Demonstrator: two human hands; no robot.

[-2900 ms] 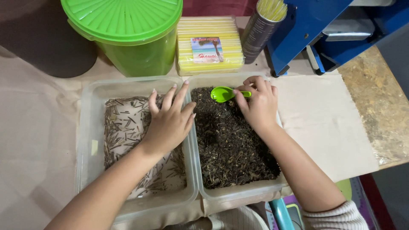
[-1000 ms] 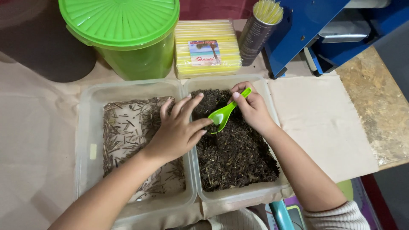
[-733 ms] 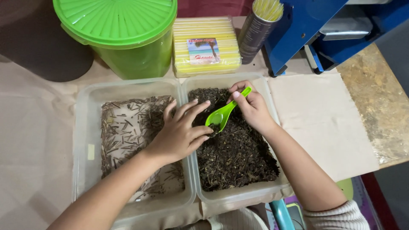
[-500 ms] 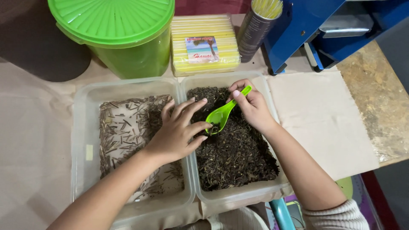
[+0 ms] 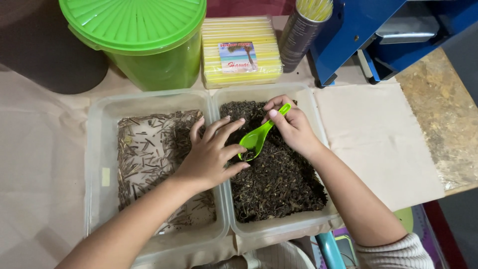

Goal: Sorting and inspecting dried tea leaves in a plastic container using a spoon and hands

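Your right hand (image 5: 294, 127) pinches the bright green plastic spoon (image 5: 257, 135) by its handle, long axis running from far-right down to near-left over the dark dried leaves (image 5: 276, 179), bowl touching your open left-hand fingers (image 5: 230, 149) beside it.

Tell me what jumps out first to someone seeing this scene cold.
The bright green spoon stands out at centre, pinched by the right hand and dipped into the dark dried leaves of the right-hand clear tub, with the left hand reaching across beside its bowl. The left tub holds paler dried stalks. A big green lidded bucket dominates the far left.
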